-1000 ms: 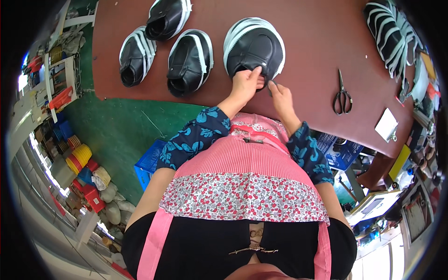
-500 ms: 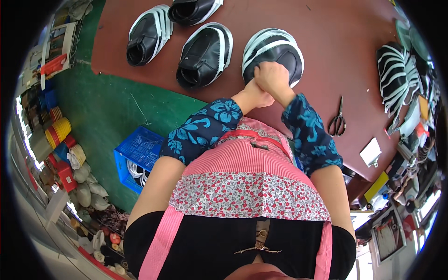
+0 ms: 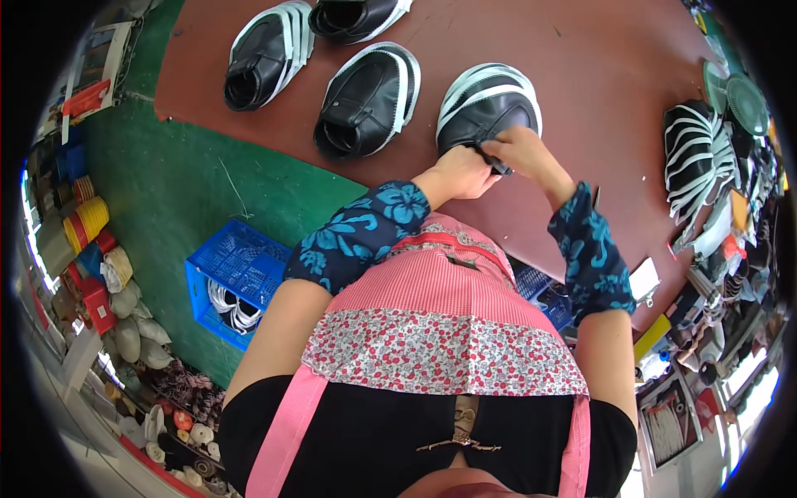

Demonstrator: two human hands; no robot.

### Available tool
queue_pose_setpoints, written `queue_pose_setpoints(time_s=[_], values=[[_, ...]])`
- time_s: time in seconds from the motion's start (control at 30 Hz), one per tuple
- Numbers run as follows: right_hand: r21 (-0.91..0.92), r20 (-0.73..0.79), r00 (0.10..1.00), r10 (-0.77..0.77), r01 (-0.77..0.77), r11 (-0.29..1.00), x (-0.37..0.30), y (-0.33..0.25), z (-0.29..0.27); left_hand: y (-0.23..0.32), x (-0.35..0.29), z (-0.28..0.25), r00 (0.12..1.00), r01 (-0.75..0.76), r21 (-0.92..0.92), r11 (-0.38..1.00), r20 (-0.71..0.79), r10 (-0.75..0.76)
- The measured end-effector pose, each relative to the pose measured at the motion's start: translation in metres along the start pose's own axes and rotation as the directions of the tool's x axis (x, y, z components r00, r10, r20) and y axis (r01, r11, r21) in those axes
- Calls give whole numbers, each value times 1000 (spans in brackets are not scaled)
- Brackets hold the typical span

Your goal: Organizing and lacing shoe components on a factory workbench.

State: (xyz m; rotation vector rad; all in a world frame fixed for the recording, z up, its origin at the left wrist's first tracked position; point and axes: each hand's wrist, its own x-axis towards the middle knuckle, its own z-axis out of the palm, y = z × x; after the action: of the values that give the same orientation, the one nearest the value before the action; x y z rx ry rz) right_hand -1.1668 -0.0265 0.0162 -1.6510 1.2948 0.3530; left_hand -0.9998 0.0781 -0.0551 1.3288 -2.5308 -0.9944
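A stack of black shoe uppers with white edging (image 3: 486, 114) lies on the red-brown tabletop in front of me. My left hand (image 3: 463, 173) is closed on the near, heel end of the top shoe upper. Beside it my right hand (image 3: 521, 152) pinches the same end from the right, its fingertips close to those of the left. Just what edge lies between the fingers is partly hidden by the hands. To the left stands another small stack of shoe uppers (image 3: 365, 104), apart from my hands.
More shoe uppers (image 3: 267, 58) lie farther left. At the right edge are a large bundle of black and white pieces (image 3: 699, 158), a green fan (image 3: 747, 104) and a white pad with a clip (image 3: 644, 280). A blue crate (image 3: 237, 278) stands on the green floor at left.
Both hands have shifted nearer to me, off the middle of the stack to its heel end. My right forearm has swung right and now covers most of the scissors.
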Motion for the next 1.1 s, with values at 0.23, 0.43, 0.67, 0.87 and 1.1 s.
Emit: queue_pose_setpoints(time_s=[0.23, 0.43, 0.67, 0.87, 1.1], values=[[825, -423, 801, 424, 147, 546, -48, 108, 37, 24, -54, -13, 885, -57, 292, 955, -428, 184], [917, -331, 784, 525, 136, 376, -72, 124, 108, 56, -87, -85, 797, -57, 34, 998, -600, 65], [893, -334, 825, 456, 123, 432, -70, 135, 125, 16, -199, -94, 805, 261, 135, 956, -576, -138], [882, -314, 826, 469, 70, 467, -65, 151, 138, -46, -219, -86, 760, 362, 204, 910, -630, -162], [900, -296, 781, 550, 35, 434, -71, 151, 151, -128, -109, -177, 772, 378, 457, 805, -636, -1]])
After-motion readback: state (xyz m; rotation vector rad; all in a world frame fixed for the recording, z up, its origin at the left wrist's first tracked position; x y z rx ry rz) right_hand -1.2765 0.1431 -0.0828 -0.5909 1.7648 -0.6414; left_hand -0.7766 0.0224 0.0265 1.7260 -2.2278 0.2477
